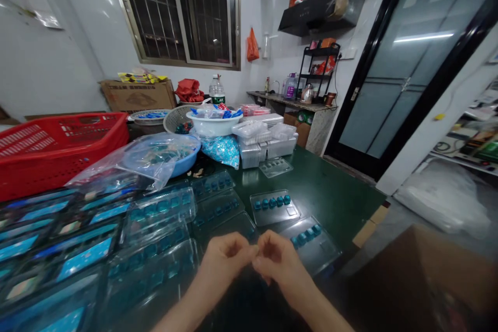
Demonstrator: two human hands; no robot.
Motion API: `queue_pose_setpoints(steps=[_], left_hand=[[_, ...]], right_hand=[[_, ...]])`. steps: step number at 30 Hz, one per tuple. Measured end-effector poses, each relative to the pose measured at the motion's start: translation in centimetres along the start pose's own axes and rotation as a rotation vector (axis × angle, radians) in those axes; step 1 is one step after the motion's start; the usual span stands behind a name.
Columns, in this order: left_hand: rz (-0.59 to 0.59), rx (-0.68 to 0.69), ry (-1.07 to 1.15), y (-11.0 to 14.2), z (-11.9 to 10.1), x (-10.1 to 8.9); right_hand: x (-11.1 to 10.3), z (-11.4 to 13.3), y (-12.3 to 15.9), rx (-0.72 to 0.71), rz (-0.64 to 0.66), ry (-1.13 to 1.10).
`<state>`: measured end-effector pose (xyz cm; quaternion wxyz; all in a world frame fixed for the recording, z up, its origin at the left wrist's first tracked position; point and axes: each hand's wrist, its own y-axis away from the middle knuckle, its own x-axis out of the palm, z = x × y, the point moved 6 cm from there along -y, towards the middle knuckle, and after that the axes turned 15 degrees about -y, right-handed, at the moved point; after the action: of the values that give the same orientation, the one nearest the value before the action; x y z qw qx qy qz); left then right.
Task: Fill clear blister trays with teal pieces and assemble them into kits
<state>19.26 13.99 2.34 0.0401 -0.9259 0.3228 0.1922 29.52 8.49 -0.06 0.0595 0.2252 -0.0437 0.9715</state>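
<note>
- Nearest us, our left hand (229,254) and right hand (278,259) met, fingertips pinched; we couldn't tell on what.
- Just beyond them lay the clear tray (275,216), its row of five teal pieces (273,202) seemingly done, its square recess seemingly left unfilled.
- Right of the clear tray, nearer us, lay a second tray (322,252), four pieces showing.
- Left of the clear tray, farther off, stood one blue basin (190,160) and one red basket (58,166).

Clear plastic tray (272,216), flat on green table (330,179); five glossy teal blocks (273,202) in row, square recess (291,211) toward right end. Second clear tray (326,255), nearer right hand (278,257), partly hidden by it, teal blocks too.
</note>
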Motion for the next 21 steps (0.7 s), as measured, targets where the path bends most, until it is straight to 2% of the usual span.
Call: queue_pose_setpoints(steps=[2,5,7,9,12,16,19,21], left_hand=[[0.031,-0.084,0.169,0.0,0.4,0.7],[0.052,-0.256,0.426,-0.5,1.6,1.9],[0.044,-0.335,0.506,-1.0,2.2,2.6],[0.052,-0.384,0.534,-1.7,2.5,3.2],[0.127,-0.385,0.428,-2.5,2.1,4.3],[0.241,-0.315,0.209,-4.5,0.8,5.1],[0.215,-0.198,0.011,-9.1,-0.1,4.5],[0.11,-0.069,-0.163,-13.8,-0.7,3.6]], right_hand=[[0.1,0.5,0.0,-0.054,-0.004,0.08],[0.1,2.0,0.2,-0.249,-0.05,0.327],[0.3,2.9,0.4,-0.387,-0.035,0.497],[0.3,3.4,0.5,-0.467,-0.007,0.602],[-1.0,4.0,0.2,-0.481,-0.031,0.648],[-3.7,5.0,-0.6,-0.368,-0.08,0.643],[-6.6,5.7,-1.1,-0.295,-0.18,0.566],[-8.6,5.8,-1.2,-0.268,-0.252,0.484]])
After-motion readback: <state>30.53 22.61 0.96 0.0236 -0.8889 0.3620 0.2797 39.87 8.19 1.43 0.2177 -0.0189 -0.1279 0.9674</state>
